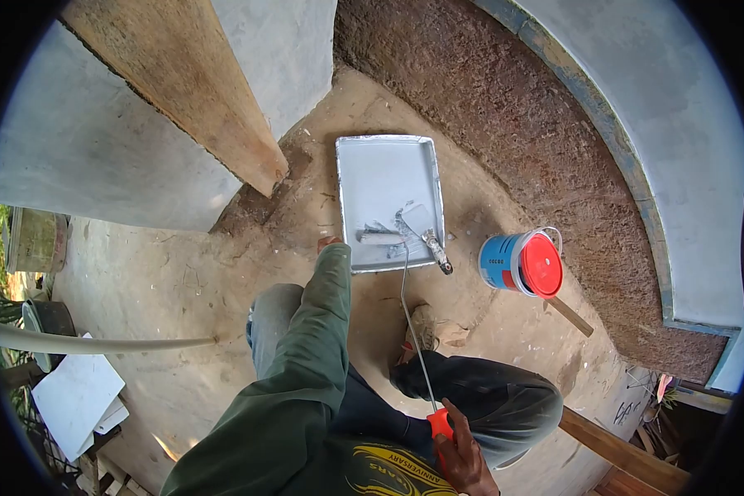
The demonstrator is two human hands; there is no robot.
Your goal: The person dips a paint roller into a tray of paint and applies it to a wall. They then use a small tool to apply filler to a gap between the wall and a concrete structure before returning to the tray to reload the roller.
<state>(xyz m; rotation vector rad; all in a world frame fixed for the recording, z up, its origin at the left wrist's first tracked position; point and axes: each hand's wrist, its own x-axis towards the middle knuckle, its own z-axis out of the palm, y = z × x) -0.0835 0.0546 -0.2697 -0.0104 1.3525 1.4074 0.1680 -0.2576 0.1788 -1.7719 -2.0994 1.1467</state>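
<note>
A white paint tray lies on the floor in front of me, coated with pale paint. My left hand, mostly hidden by the green sleeve, is at the tray's left edge; its fingers cannot be made out. My right hand is wrapped round the red handle of a paint roller. The roller's long wire rod runs up to the tray, where the roller head rests in the lower part. Beside it a paint-covered brush leans over the tray's lower right rim.
A blue paint bucket with a red lid stands right of the tray, a wooden stick by it. A wooden post rises at upper left. White boards and a pale pole are at left.
</note>
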